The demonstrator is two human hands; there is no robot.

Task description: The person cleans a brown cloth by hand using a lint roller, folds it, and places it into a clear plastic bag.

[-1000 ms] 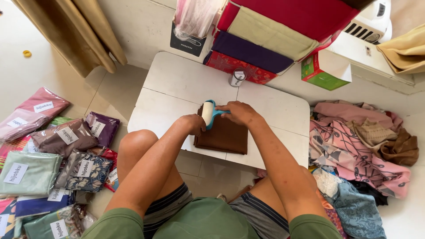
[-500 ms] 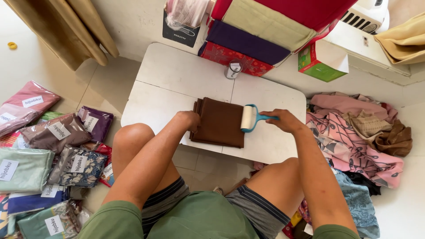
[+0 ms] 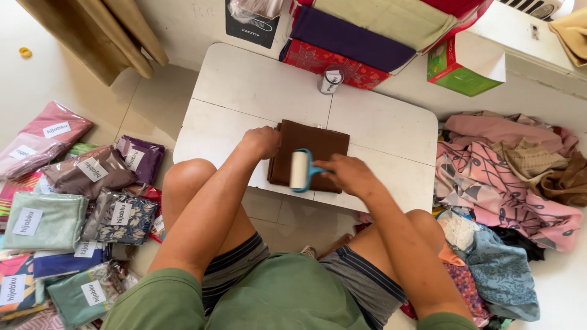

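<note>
From the head camera, looking straight down, a folded brown cloth lies flat near the front edge of a low white counter, squared into a tidy rectangle. The left hand rests on the cloth's left edge, fingers curled down and pressing it against the counter, holding nothing else. The right hand is closed around the blue handle of a lint roller, whose white drum lies on the cloth's lower middle, touching the fabric. The cloth looks light, soft and limp; I'd judge it would sag and unfold if lifted by one corner, and it may creep or wrinkle under the sticky drum unless pinned, so the flat press at an edge seems the sensible hold, or two hands under the folded stack for lifting. The roller looks light and rigid, best gripped by its handle, clear of the tacky drum. A small taped cylinder stands at the back of the counter, well apart from the cloth. Behind it lean stacked fabric packs in purple, red and cream, and a green box sits to the right. On the floor, bagged folded cloths with white labels lie to the left, and a loose heap of pink and patterned cloth lies to the right.
</note>
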